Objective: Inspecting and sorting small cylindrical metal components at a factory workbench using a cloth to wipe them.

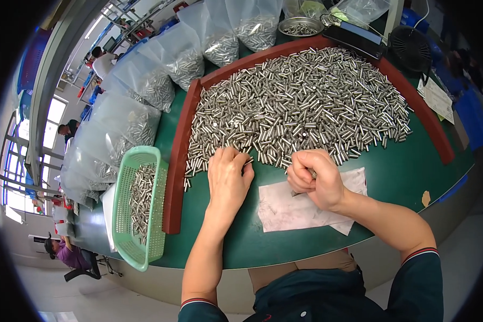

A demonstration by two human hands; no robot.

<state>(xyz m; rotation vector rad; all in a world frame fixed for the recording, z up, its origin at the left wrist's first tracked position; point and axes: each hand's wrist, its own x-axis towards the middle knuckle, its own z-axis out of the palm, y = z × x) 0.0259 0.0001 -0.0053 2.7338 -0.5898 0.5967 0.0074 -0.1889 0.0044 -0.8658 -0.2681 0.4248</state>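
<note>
Beside the green basket (138, 206), left hand (228, 180) flat on pins (300, 104), right hand (314, 180) fisted around some.

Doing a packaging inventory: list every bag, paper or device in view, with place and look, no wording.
Clear plastic bags: a row along the table's left and far edge, part-filled with small metal cylinders.
Printed paper sheet: right table edge, white, rectangular.
Flat dark device: far side beyond the red rim, oblong; screen not discernible.
Crumpled white paper: under the right hand.
</note>
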